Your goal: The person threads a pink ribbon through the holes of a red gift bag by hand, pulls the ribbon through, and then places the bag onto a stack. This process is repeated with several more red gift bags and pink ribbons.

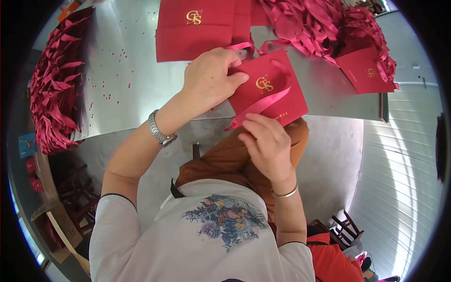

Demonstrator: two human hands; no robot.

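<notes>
Squarish red bag [273,86], gold-lettered

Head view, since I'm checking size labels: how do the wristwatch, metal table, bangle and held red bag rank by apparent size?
Largest to smallest:
1. Metal table
2. Held red bag
3. Wristwatch
4. Bangle

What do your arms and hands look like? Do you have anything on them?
My left hand and right hand have no gloves. I wear a silver link-band watch on my left wrist, a thin shiny bangle on my right, and dark-edged short white sleeves.
</notes>
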